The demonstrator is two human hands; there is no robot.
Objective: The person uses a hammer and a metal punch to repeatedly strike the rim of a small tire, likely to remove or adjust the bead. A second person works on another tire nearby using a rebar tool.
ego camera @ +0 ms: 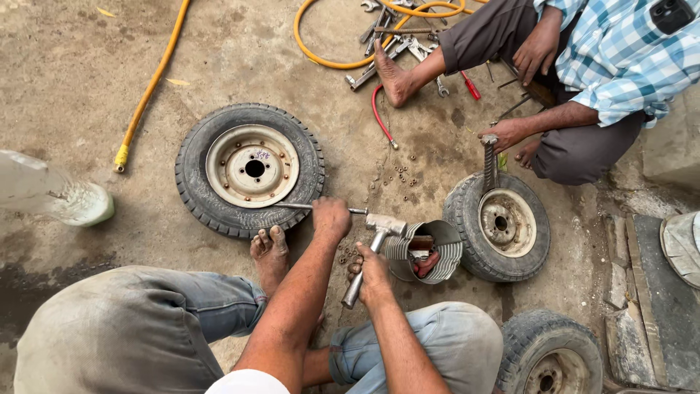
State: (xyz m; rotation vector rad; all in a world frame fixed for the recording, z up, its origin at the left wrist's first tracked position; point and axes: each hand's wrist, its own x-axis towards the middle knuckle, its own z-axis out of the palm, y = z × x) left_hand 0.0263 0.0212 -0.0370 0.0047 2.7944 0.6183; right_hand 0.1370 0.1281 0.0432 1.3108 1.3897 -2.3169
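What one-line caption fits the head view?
Left hand grips a metal rod, right hand a hammer, beside wheels.

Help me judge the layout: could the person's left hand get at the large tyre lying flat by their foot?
Probably yes. The left hand, gripping a thin metal rod, already sits at the edge of the large tyre, with nothing between them; only the rod occupies it.

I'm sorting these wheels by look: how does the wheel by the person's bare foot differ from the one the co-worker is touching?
The wheel by the foot looks larger than the co-worker's wheel. Its cream rim shows rust spots and a ring of small holes; the other rim looks plainer and greyer. Nothing stands on the first, while a ribbed grey tool, held by the co-worker's hand, stands on the second's tyre. Both lie flat on the concrete.
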